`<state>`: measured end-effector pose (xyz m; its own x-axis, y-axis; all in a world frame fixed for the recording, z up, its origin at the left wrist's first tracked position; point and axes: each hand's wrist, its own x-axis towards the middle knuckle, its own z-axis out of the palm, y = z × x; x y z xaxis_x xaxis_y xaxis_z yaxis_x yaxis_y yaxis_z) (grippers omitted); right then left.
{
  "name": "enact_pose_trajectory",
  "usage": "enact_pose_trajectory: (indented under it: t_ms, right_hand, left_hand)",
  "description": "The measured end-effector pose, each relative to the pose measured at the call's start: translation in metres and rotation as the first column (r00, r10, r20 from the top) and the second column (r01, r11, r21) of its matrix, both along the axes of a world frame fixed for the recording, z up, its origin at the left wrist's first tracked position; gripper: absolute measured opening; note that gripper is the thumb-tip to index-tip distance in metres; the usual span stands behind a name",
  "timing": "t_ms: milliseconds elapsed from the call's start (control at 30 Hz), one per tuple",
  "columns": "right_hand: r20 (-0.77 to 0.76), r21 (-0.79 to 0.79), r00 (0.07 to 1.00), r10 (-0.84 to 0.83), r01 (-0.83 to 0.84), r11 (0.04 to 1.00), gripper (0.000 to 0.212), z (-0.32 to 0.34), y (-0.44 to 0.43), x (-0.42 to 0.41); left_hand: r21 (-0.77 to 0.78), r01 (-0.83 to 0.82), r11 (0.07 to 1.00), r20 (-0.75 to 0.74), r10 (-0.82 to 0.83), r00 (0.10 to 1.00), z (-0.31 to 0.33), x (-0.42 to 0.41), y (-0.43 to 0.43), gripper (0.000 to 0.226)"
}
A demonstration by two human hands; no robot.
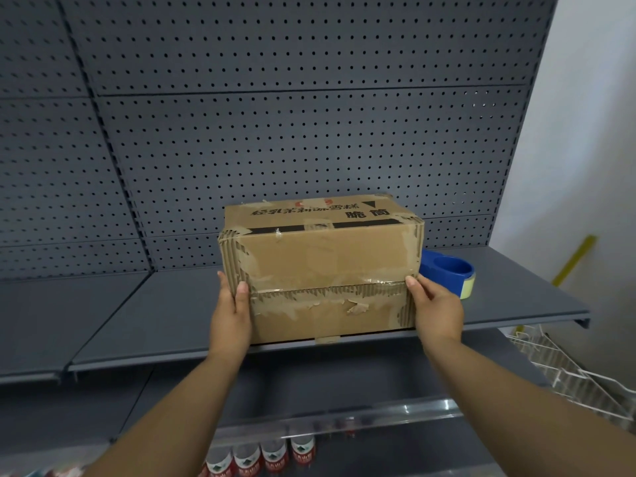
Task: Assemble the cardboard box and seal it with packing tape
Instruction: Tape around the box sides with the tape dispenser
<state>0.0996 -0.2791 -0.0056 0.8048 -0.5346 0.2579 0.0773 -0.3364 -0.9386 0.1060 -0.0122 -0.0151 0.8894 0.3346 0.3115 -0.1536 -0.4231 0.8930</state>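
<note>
A worn brown cardboard box (320, 263) stands closed on a grey metal shelf (165, 318), with torn paper and old tape along the seam of its near face. My left hand (232, 311) presses flat against the box's left end, thumb on the front face. My right hand (435, 308) holds the right end the same way. A blue tape dispenser with a roll of pale tape (449, 271) sits on the shelf just behind and right of the box, partly hidden by it.
A grey pegboard back panel (309, 132) rises behind the shelf. A white wire basket (578, 373) hangs at the lower right. Several bottles with red labels (261, 456) stand on a lower shelf. A white wall lies to the right.
</note>
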Motion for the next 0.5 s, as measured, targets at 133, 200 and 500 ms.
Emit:
enact_pose_trajectory:
  t_ms: [133,200,500]
  right_hand:
    - [-0.008,-0.113,0.999,0.033,-0.034,0.993,0.034,-0.007,-0.003,-0.002]
    - [-0.007,-0.081,1.000,0.003,-0.003,0.997,0.033,-0.008,-0.003,0.000]
    - [0.003,-0.004,0.994,0.105,-0.105,0.994,0.030,-0.007,-0.013,0.000]
  left_hand:
    - [-0.064,0.040,0.997,-0.017,-0.041,0.999,-0.003,-0.002,-0.001,0.063]
    - [-0.040,0.020,0.999,-0.020,-0.021,1.000,-0.008,0.004,0.002,0.063]
    - [0.030,-0.033,0.999,-0.011,0.033,0.999,-0.014,0.011,0.008,0.055]
